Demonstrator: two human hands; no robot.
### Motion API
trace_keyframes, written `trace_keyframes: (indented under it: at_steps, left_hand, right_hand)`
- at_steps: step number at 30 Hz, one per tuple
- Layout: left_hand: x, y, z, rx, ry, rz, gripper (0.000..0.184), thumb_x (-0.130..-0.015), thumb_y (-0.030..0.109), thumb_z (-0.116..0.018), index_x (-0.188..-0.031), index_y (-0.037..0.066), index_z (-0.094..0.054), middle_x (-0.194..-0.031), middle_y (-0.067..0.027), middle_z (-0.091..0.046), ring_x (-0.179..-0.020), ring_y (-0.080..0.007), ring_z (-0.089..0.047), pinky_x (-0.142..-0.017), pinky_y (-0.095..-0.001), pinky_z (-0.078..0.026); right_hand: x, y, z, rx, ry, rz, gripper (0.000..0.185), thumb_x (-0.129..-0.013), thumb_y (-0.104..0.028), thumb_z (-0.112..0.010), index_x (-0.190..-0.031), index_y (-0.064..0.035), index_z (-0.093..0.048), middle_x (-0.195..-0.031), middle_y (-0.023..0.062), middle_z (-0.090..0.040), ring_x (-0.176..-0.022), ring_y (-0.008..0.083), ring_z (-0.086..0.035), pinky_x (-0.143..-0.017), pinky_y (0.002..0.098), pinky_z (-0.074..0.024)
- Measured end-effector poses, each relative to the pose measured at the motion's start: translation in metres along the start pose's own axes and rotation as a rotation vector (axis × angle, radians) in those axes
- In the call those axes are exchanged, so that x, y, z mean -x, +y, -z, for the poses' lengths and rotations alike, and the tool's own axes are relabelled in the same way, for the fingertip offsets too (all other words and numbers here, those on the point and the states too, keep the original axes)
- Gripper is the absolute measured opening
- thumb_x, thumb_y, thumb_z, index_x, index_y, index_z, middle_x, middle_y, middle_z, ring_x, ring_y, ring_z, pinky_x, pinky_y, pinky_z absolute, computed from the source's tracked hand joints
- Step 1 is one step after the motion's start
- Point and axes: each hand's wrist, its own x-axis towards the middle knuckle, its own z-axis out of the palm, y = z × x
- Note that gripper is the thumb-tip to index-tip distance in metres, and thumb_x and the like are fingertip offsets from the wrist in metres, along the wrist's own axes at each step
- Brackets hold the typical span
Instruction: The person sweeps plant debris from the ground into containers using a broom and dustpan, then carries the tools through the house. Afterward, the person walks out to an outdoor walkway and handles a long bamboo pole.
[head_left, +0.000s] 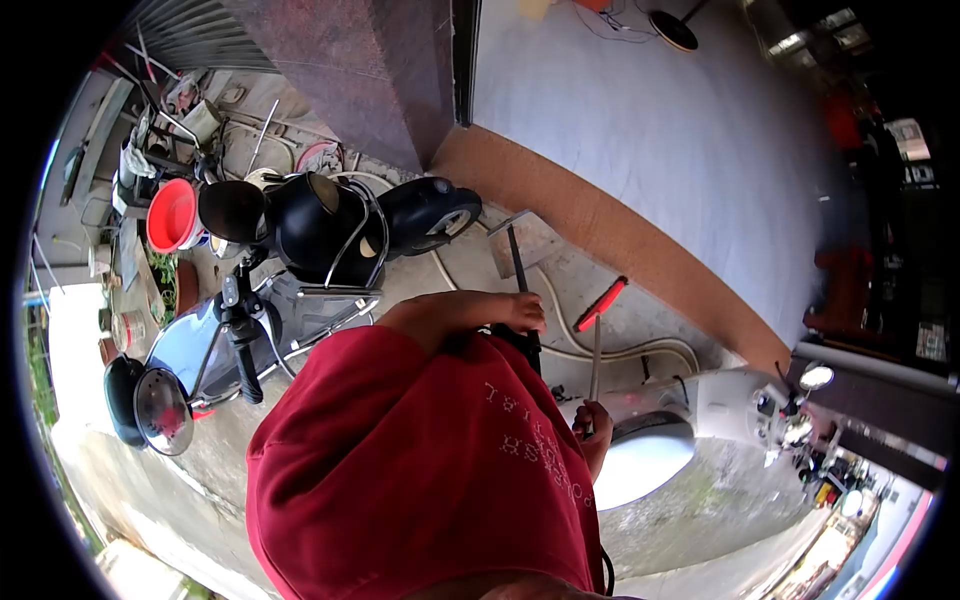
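Observation:
My left hand (pixel 525 313) is closed around the long black handle of a dustpan (pixel 525 245). The grey pan is near the floor, beside the brown doorway strip. My right hand (pixel 593 424) grips the light-coloured stick of a broom (pixel 602 304) with a narrow red head. That head is to the right of the dustpan, over the concrete near the doorway strip; whether it touches the floor I cannot tell. My red shirt fills the lower middle of the view.
A motor scooter (pixel 300 270) stands close on the left, and a pale scooter (pixel 715 405) on the right. A hose (pixel 640 350) winds over the concrete. Beyond the brown strip (pixel 620 225) lies a smooth grey floor (pixel 640 130). A red bucket (pixel 173 216) and clutter are far left.

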Motion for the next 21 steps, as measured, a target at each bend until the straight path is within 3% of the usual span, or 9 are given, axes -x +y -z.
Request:
trace_keyframes:
  at_steps: [3,4,6,9,10,17,18,20,21]
  left_hand:
    - [-0.068,-0.022,0.046,-0.07,-0.55,0.273,0.005,-0.066,0.023,-0.058,-0.07,0.019,-0.058,-0.065,-0.0009,-0.059,-0.068,-0.0223,-0.06,-0.07,-0.0367,-0.042]
    - [-0.077,-0.031,0.05,-0.038,-0.429,0.298,0.003,-0.067,0.019,-0.057,-0.069,0.017,-0.058,-0.064,-0.0029,-0.06,-0.069,-0.0236,-0.06,-0.072,-0.0371,-0.041]
    - [-0.101,-0.066,0.055,-0.08,-0.515,0.383,0.003,-0.067,0.018,-0.057,-0.069,0.017,-0.058,-0.065,-0.0031,-0.06,-0.069,-0.0242,-0.06,-0.073,-0.0376,-0.042]
    - [-0.129,-0.099,0.071,-0.141,-0.543,0.496,0.007,-0.069,0.019,-0.057,-0.074,0.019,-0.061,-0.067,-0.0034,-0.061,-0.072,-0.0245,-0.059,-0.077,-0.0356,-0.04]
    - [-0.133,-0.112,0.07,-0.117,-0.522,0.547,0.007,-0.069,0.019,-0.057,-0.074,0.02,-0.062,-0.068,-0.0035,-0.061,-0.074,-0.0242,-0.059,-0.077,-0.0362,-0.041]
    - [-0.163,-0.207,0.103,-0.194,-0.438,0.745,0.012,-0.069,0.023,-0.059,-0.079,0.021,-0.064,-0.074,-0.002,-0.063,-0.079,-0.0217,-0.061,-0.079,-0.0379,-0.041]
    - [-0.167,-0.22,0.112,-0.209,-0.327,0.686,0.011,-0.07,0.024,-0.059,-0.079,0.021,-0.065,-0.075,-0.0018,-0.063,-0.081,-0.0211,-0.061,-0.079,-0.0378,-0.042]
    - [-0.163,-0.253,0.11,-0.211,-0.346,0.721,0.009,-0.069,0.024,-0.06,-0.077,0.022,-0.065,-0.076,-0.0012,-0.064,-0.082,-0.0203,-0.062,-0.078,-0.0381,-0.042]
    - [-0.158,-0.275,0.101,-0.212,-0.479,0.82,0.007,-0.068,0.024,-0.062,-0.075,0.022,-0.064,-0.077,-0.0008,-0.064,-0.082,-0.0199,-0.062,-0.077,-0.0387,-0.043]
  right_hand:
    - [-0.034,-0.058,-0.002,0.161,0.005,0.143,0.019,-0.085,-0.018,-0.048,-0.069,-0.0118,-0.041,-0.05,-0.0003,-0.04,-0.037,0.0114,-0.037,-0.033,0.0265,-0.0298]
    - [-0.029,-0.091,-0.016,0.131,0.042,0.09,0.018,-0.085,-0.018,-0.048,-0.069,-0.0116,-0.041,-0.051,-0.0002,-0.04,-0.038,0.0114,-0.037,-0.033,0.0264,-0.0299]
    - [-0.045,-0.133,-0.022,0.112,0.033,0.103,0.017,-0.085,-0.019,-0.049,-0.071,-0.0111,-0.041,-0.054,-0.0001,-0.041,-0.04,0.0107,-0.038,-0.034,0.0265,-0.0303]
    - [-0.116,-0.177,-0.001,0.206,0.069,-0.107,0.016,-0.085,-0.018,-0.049,-0.072,-0.0109,-0.042,-0.054,0.0002,-0.042,-0.042,0.0099,-0.039,-0.034,0.0261,-0.0305]
    - [-0.116,-0.195,-0.013,0.187,0.045,-0.034,0.016,-0.085,-0.019,-0.048,-0.073,-0.0107,-0.043,-0.054,-0.0003,-0.042,-0.043,0.0089,-0.039,-0.035,0.0243,-0.0304]
    - [-0.228,-0.292,-0.027,0.027,-0.127,-0.401,0.022,-0.086,-0.02,-0.049,-0.067,-0.0111,-0.044,-0.052,-0.0041,-0.039,-0.042,0.0067,-0.038,-0.036,0.0198,-0.0305]
    - [-0.24,-0.305,-0.034,0.038,-0.133,-0.437,0.021,-0.085,-0.02,-0.049,-0.067,-0.0109,-0.044,-0.052,-0.0041,-0.04,-0.042,0.0065,-0.038,-0.036,0.0195,-0.0302]
    - [-0.249,-0.335,-0.052,0.125,-0.075,-0.44,0.02,-0.085,-0.019,-0.049,-0.067,-0.01,-0.044,-0.052,-0.0041,-0.04,-0.042,0.006,-0.039,-0.036,0.0188,-0.0295]
    - [-0.245,-0.347,-0.064,0.21,-0.013,-0.418,0.02,-0.085,-0.018,-0.049,-0.067,-0.0095,-0.045,-0.052,-0.0042,-0.039,-0.042,0.0056,-0.04,-0.035,0.0184,-0.0292]
